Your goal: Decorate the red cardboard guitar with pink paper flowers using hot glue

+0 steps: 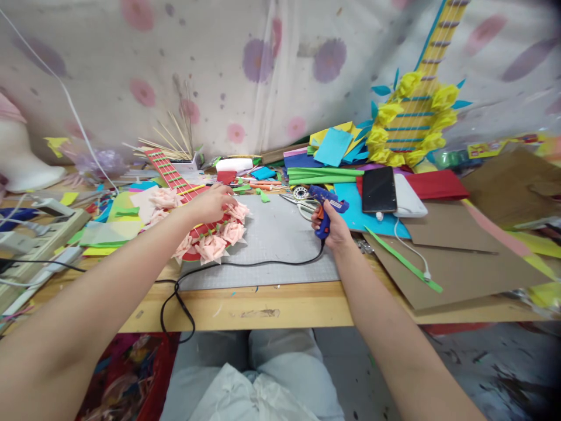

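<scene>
My right hand (332,225) is wrapped round the grip of a blue hot glue gun (326,206), whose nozzle points left over a grey cutting mat (272,245). Its black cord (210,270) trails across the mat and over the table's front edge. My left hand (213,202) rests, fingers curled, on a red paper guitar (175,175) ringed with pink paper flowers (219,237) at the mat's left edge. I cannot see what the left fingers pinch.
Scissors (302,202) lie behind the glue gun. A black phone (379,189) rests on a white power bank at right, by brown cardboard sheets (460,263). A yellow-flowered paper guitar (416,117) leans on the back wall. Coloured paper scraps and bamboo sticks (170,140) crowd the rear.
</scene>
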Tool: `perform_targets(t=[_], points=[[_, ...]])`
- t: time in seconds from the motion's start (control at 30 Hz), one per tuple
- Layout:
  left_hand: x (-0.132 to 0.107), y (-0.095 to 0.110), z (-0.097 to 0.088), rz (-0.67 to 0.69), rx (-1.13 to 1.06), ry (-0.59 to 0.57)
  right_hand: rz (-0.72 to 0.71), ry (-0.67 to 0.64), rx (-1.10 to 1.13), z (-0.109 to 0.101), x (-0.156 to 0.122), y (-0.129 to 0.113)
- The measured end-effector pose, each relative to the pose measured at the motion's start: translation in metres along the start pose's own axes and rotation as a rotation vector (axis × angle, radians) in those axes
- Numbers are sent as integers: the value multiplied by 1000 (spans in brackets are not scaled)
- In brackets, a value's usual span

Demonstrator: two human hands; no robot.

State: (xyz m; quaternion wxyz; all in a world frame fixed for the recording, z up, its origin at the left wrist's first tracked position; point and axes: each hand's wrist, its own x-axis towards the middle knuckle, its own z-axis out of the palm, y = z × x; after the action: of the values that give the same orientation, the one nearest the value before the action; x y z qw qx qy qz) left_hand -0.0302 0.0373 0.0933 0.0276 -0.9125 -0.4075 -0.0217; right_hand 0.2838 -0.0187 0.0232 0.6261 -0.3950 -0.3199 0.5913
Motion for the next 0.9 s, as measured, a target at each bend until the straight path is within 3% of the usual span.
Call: perform_targets(t=[0.33,0.63,0.9], points=[[3,0,1,-7,41,-49,0,47,-34,0,2,3],[2,-1,3,13,46,-49,-165,232,-716,9,-4,21],[4,-4,5,59,109,-72,-162,248,-761,4,-1,22]])
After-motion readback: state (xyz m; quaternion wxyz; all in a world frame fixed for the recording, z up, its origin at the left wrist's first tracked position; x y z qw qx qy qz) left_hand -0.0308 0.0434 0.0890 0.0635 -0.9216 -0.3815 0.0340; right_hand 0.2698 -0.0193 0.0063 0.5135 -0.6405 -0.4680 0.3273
